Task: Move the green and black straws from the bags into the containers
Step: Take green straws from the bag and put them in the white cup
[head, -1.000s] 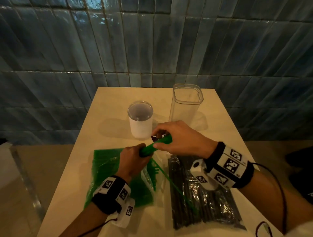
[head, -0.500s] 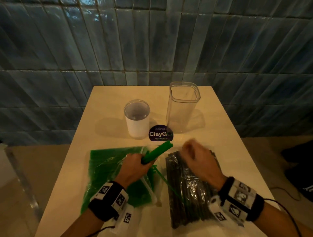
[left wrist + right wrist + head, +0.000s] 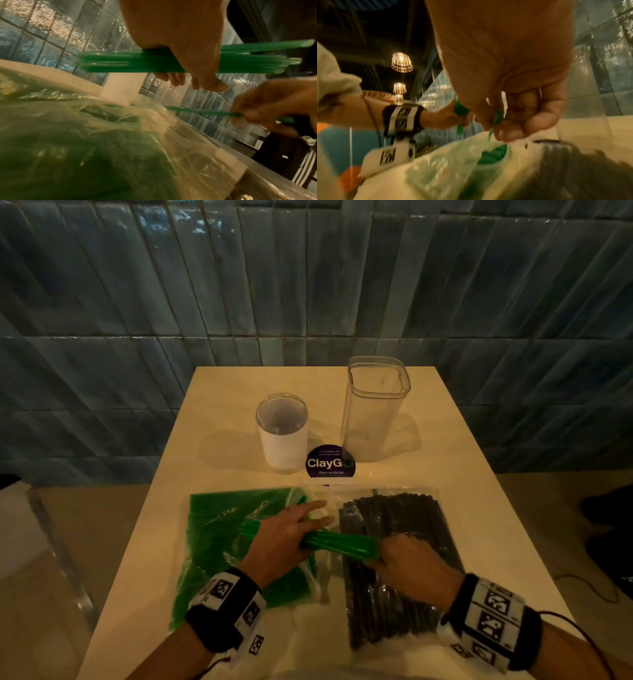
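My left hand (image 3: 287, 537) grips a bundle of green straws (image 3: 342, 545) that lies almost level above the open bag of green straws (image 3: 219, 542); the left wrist view shows the same bundle (image 3: 120, 63) held across the palm. My right hand (image 3: 409, 561) hovers over the bag of black straws (image 3: 394, 518), its fingertips at the bundle's right end. In the wrist views it pinches a single loose green straw (image 3: 202, 111) (image 3: 497, 117). A white cup with a clear top (image 3: 282, 436) and a tall clear square container (image 3: 375, 409) stand behind the bags; I see no straws inside either.
A round dark ClayGo sticker (image 3: 330, 463) lies between the cup and the container. The beige table (image 3: 455, 474) ends at a blue tiled wall (image 3: 308, 285). Floor drops away on both sides, and cables trail from both wristbands.
My right hand left the bundle's tip, drew back over the black bag and now pinches a loose green straw. My left hand lowered the bundle from a slant to nearly level.
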{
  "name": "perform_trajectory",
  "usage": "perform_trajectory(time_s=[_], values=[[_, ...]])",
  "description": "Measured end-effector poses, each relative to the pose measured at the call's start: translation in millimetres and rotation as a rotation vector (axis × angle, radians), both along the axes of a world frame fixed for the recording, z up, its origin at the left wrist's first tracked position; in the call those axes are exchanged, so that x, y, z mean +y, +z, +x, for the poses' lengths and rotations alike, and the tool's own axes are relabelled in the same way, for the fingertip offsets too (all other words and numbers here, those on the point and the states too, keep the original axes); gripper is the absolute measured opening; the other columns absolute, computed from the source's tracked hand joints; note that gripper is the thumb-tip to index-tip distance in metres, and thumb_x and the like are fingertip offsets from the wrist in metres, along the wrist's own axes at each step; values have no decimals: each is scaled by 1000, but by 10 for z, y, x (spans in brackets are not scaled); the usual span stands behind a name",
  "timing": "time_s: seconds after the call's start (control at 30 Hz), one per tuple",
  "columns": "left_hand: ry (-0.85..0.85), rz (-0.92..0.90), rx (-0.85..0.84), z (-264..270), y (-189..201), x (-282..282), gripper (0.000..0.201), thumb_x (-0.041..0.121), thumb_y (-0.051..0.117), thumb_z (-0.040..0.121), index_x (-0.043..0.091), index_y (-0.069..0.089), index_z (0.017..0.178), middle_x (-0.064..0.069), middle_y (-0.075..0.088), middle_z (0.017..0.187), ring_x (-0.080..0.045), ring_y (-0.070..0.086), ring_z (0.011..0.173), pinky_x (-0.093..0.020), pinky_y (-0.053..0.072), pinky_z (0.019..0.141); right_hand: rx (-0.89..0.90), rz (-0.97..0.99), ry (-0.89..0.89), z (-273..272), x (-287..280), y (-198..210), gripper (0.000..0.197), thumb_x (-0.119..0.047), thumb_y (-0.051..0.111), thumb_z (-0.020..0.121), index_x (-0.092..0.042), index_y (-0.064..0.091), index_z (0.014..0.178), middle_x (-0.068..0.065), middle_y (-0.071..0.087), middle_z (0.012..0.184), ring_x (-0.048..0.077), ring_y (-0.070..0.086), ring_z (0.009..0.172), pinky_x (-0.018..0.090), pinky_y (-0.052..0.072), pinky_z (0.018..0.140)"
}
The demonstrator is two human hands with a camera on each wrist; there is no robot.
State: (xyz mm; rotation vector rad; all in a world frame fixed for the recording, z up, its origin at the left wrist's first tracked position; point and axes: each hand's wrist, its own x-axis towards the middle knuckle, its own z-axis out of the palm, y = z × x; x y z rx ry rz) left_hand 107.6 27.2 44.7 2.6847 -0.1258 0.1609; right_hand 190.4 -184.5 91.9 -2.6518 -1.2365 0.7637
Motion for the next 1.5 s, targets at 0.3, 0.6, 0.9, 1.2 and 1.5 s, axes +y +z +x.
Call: perform_trajectory(time_s=[0.3, 0.6, 0.9, 1.2, 1.5], values=[[145, -128, -252, 114, 313, -188, 67, 8, 79, 66, 21, 50, 125, -10, 65, 86, -18, 59, 71, -24, 46, 60, 8, 554, -119, 327, 227, 834, 21, -17, 50, 94, -25, 63, 108, -16, 62, 98, 3, 60, 89, 26, 53, 80], [304, -398, -432, 420, 712, -265, 10, 10, 64, 76, 4, 69, 83, -9, 67, 68, -6, 50, 60, -17, 44, 61, 11, 1236, -130, 177, 720, 1147, 35, -39, 33, 92, -13, 56, 95, -3, 56, 92, 16, 58, 87, 32, 53, 75], [378, -844, -307, 477, 749, -268, 5, 0, 64, 82, 4, 65, 79, -12, 65, 72, -3, 59, 61, -17, 49, 55, 234, 1504, -59, -12, 1099, 1039, 11, -49, 52, 90, -38, 50, 88, -12, 54, 67, 14, 54, 57, 43, 49, 56], [513, -871, 100, 555, 526, -92, 24, 23, 67, 83, 20, 60, 61, 7, 60, 58, 0, 54, 51, -16, 42, 56, 161, 1684, -59, 173, 1244, 1153, 5, -44, 56, 89, -41, 56, 85, -16, 57, 67, 11, 57, 52, 30, 51, 55], [515, -660, -185, 772, 602, 349, 71, 39, 83, 62, 15, 50, 120, 4, 56, 112, -5, 59, 87, -10, 47, 67, -57, 1723, -79, 730, 1561, 1565, 13, -14, 51, 90, -25, 45, 94, -10, 53, 62, 3, 52, 46, 27, 50, 46]])
